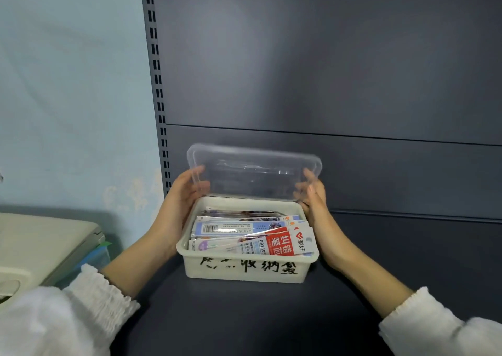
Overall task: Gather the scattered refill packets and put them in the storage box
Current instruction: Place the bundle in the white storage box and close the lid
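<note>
Evidently closing stage: refill packets point(244, 233) fill the storage box point(245, 270). Left hand point(182, 195) and right hand point(315, 192) grip the clear lid point(254, 171), tilted above; next, lower squarely.

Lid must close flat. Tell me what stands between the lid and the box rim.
The red packet's white end lies over the storage box's right rim, below the clear lid held tilted by the left hand and right hand. It would likely stop the lid seating there.

1. Lower refill packets point(245, 229) in the storage box point(245, 271) lie hidden under the top ones.
2. Part of the right hand point(317, 202) blurs behind the clear lid point(254, 172).
3. The left edge cuts off the beige machine point(40, 243).
</note>
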{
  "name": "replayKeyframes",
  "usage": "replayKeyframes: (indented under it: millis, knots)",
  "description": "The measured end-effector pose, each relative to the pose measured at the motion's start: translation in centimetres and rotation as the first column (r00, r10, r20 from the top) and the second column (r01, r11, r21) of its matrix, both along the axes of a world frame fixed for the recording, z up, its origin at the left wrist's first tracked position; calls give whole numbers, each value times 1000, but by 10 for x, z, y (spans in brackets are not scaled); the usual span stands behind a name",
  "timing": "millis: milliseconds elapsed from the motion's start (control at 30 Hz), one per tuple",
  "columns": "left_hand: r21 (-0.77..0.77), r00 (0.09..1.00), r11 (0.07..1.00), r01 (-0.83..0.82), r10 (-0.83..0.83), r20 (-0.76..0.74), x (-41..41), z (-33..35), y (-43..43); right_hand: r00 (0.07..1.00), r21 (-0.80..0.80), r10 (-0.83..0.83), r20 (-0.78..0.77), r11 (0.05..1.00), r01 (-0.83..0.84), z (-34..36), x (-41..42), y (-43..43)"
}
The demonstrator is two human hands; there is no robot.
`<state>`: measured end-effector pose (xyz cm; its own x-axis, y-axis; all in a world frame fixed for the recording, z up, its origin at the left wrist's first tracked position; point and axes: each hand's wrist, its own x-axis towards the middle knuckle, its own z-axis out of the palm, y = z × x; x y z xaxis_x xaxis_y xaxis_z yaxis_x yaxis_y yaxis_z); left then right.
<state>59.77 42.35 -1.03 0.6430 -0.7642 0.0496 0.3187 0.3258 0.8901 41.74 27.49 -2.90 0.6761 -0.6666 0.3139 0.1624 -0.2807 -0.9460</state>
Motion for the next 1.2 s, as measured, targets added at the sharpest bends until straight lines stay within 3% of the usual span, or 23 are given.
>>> replayKeyframes:
  millis: [100,233,333,433,567,733,900,1033,1200]
  knots:
    - [-6,999,1000,-14,14,-49,-1,-7,3,999,-1,21,33,1000,-21,-6,1,5]
    - [53,994,998,39,-33,-102,3,-12,4,990,140,-45,133,990,26,-11,0,4]
    - [60,999,997,-49,49,-13,10,-16,3,971,137,-100,215,988,71,-11,-3,9]
    - [42,999,999,-29,29,-12,11,-17,2,967,140,-129,220,985,100,-12,-5,13]
    - [29,999,1000,-10,9,38,13,-16,4,978,179,-154,140,975,128,-3,-8,14]
    - [124,984,992,26,-47,170,14,-23,15,987,298,-116,109,951,78,3,-12,5]
    - [183,984,979,94,-119,132,7,-18,16,998,402,-12,-59,915,35,-6,-8,12]
    - [289,972,957,13,-80,220,2,-18,14,982,324,-5,-190,944,67,-11,-9,6]
    - [372,946,928,-26,-97,308,6,-16,7,973,302,-35,-229,948,105,-4,-3,-2]
